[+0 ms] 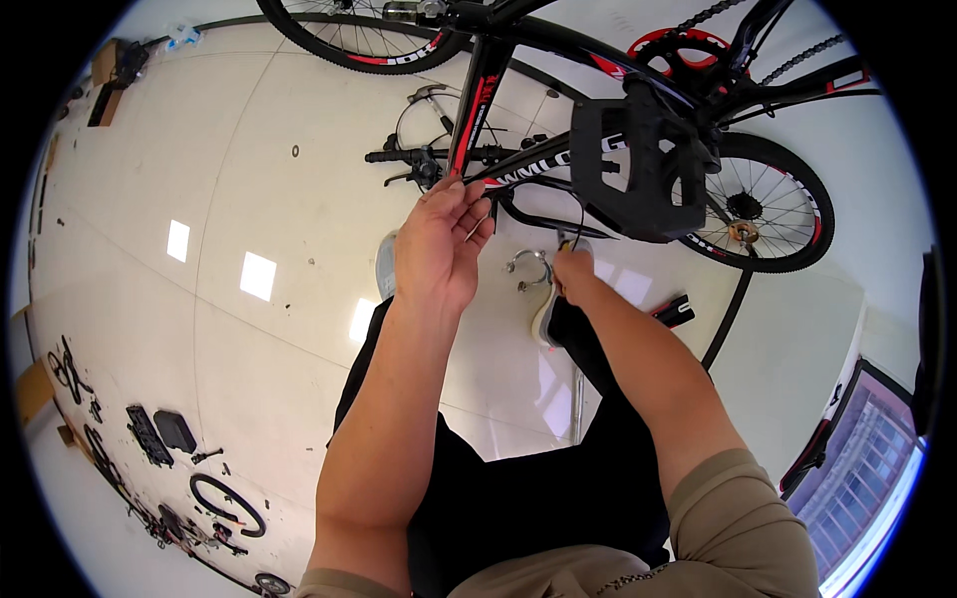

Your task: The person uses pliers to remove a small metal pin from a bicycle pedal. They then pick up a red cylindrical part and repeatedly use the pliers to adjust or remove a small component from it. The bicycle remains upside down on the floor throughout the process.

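Observation:
A black bicycle frame point(538, 159) with red and white markings hangs across the upper middle. My left hand point(446, 234) is raised with fingers curled and their tips together, at the lower end of the black-and-red tube point(477, 110). Whatever may be in that pinch is hidden. Lower and to the right, my right hand point(572, 271) is closed near a thin black cable point(580, 224); the small thing in its fingers is mostly covered. Just left of it is a curved silver metal part point(531, 267). A large black pedal point(638, 169) is close above my right hand.
A red chainring point(680, 55) and rear wheel point(768, 204) are on the right, a front wheel point(369, 40) at the top. A handlebar with levers point(409, 157) is behind the frame. An open black case point(150, 436) and several loose parts are at lower left.

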Available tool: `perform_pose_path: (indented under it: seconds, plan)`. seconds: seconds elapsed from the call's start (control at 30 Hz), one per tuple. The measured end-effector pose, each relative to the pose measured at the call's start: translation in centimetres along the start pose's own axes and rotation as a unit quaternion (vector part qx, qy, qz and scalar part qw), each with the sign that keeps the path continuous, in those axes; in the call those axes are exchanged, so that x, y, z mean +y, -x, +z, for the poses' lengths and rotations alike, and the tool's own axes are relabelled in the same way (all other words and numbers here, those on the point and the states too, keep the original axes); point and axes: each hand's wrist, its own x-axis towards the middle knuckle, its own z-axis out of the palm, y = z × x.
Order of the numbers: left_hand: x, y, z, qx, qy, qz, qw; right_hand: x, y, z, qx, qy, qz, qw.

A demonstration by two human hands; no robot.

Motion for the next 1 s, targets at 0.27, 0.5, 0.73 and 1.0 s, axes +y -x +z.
perform_pose_path:
  seconds: [0.27, 0.5, 0.73, 1.0]
  plan:
    - [0.8, -0.2, 0.0, 0.006, 0.015, 0.007, 1.0, 9.9, 0.2, 4.7, -0.051, 0.011, 0.079, 0.996]
    - [0.9, 0.1, 0.2, 0.011, 0.013, 0.005, 1.0, 9.3, -0.7, 4.9, -0.098, -0.169, 0.148, 0.97]
    - [0.5, 0.1, 0.4, 0.008, 0.003, 0.003, 1.0, 7.1, -1.7, 2.8, -0.188, -0.261, 0.172, 0.931]
    - [0.3, -0.1, 0.3, 0.012, -0.006, 0.003, 1.0, 7.1, -2.2, 2.4, -0.253, -0.35, 0.164, 0.887]
